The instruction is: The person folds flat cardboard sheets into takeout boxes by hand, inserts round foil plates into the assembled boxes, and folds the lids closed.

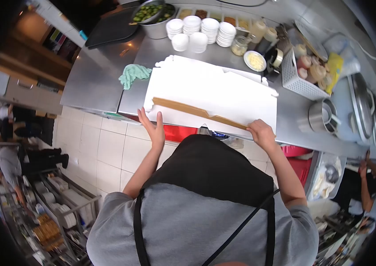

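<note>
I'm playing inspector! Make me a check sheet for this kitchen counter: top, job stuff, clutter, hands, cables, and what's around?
Surface: metal counter, shiny.
Job's things: white cardboard with a raised brown edge.
Clutter: green cloth, stacked white bowls, white basket holding bottles.
Hands: left hand open beside the cardboard; right hand gripping its brown edge.
Cables: dark cable at the top of the view.
Surroundings: tiled floor; other people on both sides.

On the steel counter [92,77], around the cardboard box blank [192,77]: cloth [134,75] at ten o'clock, stacked bowls [192,25] at twelve, jar [239,47] at one, plate [246,60] at two, saucepan [314,119] at three, apparently holding a smaller pot [325,111].
</note>
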